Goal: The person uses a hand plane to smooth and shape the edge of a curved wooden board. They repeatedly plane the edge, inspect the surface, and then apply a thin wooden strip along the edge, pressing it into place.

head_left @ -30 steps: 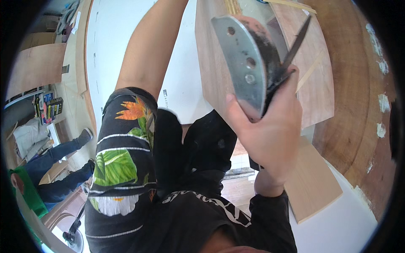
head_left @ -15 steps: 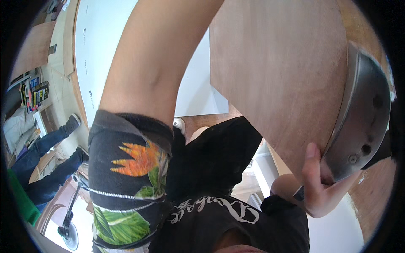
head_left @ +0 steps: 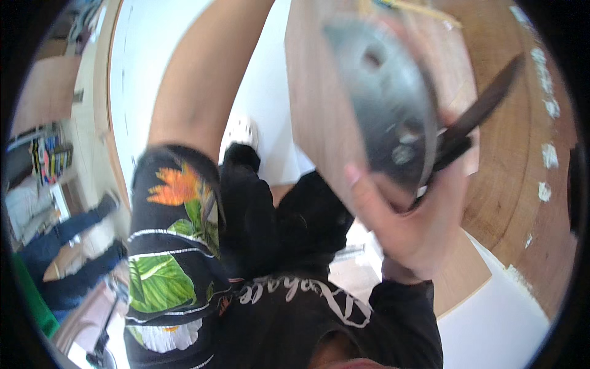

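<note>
Right hand: the right hand is closed round the lower end of the metal piece, thumb along its left side.
Metal piece: curved metal piece, grey, with holes, blurred; held up right of centre, overlapping the wood panel in view; contact cannot be told.
Dark strip: blade-like dark strip, slanting up and right from beside the grip.
Left hand: beyond the upper edge; left forearm crosses a white board; finger state cannot be told.
Stack, far left: dark stack, boxes or books unclear; any contents hidden.
Pale bundle: bag-like pale bundle near the stack; contents hidden.
Co-worker: jeans-clad legs, lower left.
</note>
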